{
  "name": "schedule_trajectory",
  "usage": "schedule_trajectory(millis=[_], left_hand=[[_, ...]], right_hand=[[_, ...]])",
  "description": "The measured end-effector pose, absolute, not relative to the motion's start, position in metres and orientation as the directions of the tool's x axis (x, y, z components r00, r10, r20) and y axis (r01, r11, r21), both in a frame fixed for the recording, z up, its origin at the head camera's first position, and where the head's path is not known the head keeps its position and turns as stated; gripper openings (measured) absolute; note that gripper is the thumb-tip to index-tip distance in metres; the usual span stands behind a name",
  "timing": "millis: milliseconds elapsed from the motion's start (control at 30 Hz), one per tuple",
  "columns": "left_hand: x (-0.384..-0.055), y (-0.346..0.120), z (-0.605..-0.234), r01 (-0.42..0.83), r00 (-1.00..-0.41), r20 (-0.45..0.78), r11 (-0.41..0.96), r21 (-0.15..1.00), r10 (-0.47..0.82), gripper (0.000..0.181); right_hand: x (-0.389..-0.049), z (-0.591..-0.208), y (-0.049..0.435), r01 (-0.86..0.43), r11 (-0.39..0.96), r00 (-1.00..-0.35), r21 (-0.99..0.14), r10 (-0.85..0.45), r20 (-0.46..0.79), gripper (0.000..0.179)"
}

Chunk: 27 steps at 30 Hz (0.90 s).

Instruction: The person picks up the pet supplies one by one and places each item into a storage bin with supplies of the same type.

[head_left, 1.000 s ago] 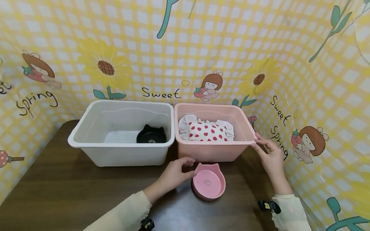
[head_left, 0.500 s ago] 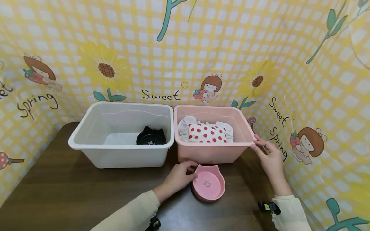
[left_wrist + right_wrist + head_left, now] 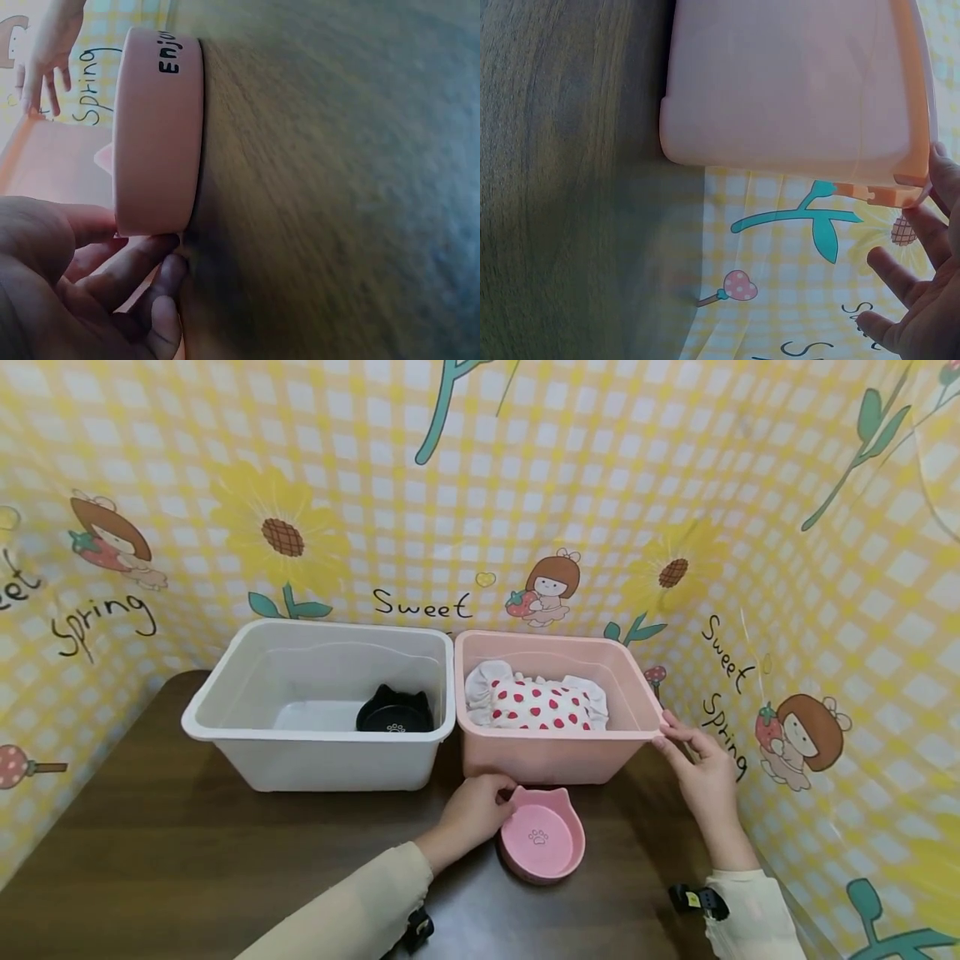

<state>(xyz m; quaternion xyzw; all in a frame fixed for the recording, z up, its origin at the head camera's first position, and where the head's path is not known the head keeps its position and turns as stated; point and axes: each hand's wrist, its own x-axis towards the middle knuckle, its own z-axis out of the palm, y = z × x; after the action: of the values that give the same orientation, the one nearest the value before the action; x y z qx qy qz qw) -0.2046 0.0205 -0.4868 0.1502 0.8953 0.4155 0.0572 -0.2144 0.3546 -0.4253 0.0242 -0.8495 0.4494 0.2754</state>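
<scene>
A pink cat-eared pet bowl [image 3: 543, 860] with a paw print stands upright on the table in front of the pink bin [image 3: 547, 762]. My left hand [image 3: 476, 812] pinches the bowl's left edge. In the left wrist view, the thumb is at the rim of the bowl [image 3: 154, 142] and the other fingers curl against its side, low by the tabletop. At the pink bin's front right corner, my right hand [image 3: 707, 789] grips the rim between thumb and fingers; the right wrist view shows this hand [image 3: 930, 296] there with its lower fingers spread.
Inside the pink bin lies a small white frilled cushion [image 3: 534, 706] with red strawberry-like spots. A white bin [image 3: 337, 766] stands close on its left, with a black cat-eared bowl [image 3: 395, 706] inside. Yellow checked cloth [image 3: 420, 518] rises behind and beside the brown table [image 3: 187, 843].
My left hand has moved right and its fingers have closed on the pink bowl's edge. The bowl has stayed in place, and my right hand keeps hold of the bin's corner.
</scene>
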Motion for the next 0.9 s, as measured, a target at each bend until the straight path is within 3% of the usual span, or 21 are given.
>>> schedule_trajectory(millis=[367,900], left_hand=[[-0.2077,0.0243,-0.484,0.201,-0.963,0.026,0.651,0.732,0.269,0.006],[-0.2018,0.0227,-0.4793,0.239,-0.959,0.058,0.682,0.692,0.277,0.008]], right_hand=[[-0.2155,-0.426,0.3526,-0.298,0.604,-0.839,-0.739,0.204,0.505,0.022],[-0.2163,-0.4273,0.3544,-0.3,0.633,-0.823,-0.714,0.207,0.529,0.023]])
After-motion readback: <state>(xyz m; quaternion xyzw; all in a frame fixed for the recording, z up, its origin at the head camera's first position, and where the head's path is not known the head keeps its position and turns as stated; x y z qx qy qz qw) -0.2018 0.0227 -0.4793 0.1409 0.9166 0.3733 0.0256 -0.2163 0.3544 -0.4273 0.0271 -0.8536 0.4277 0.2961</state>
